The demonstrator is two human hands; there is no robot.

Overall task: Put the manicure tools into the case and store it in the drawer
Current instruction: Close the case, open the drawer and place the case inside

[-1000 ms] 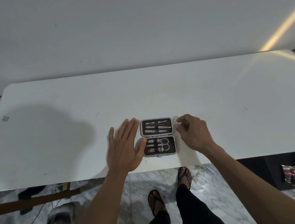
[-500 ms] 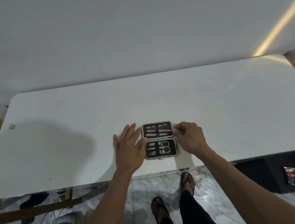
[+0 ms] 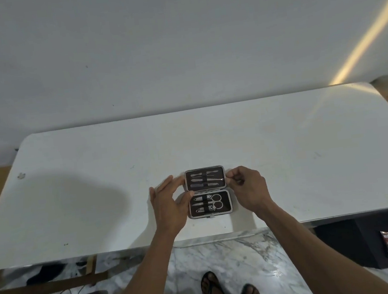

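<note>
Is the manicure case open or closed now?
Open. The manicure case lies spread flat on the table, tools visible in both halves.

One manicure case (image 3: pixel 207 192) lies open on one white table (image 3: pixel 285 151), showing two halves. The half between the fingertips of the two hands holds about four slim metal tools (image 3: pixel 205 180), too small to count surely. The half nearer the wrists holds one pair of scissors (image 3: pixel 216 201), two nail clippers (image 3: pixel 205 203) and one slim file-like piece. Two hands are on the case: one left hand (image 3: pixel 168 209), one right hand (image 3: pixel 249 188). Two sandalled feet (image 3: pixel 228 290) show below the wrists.
</note>
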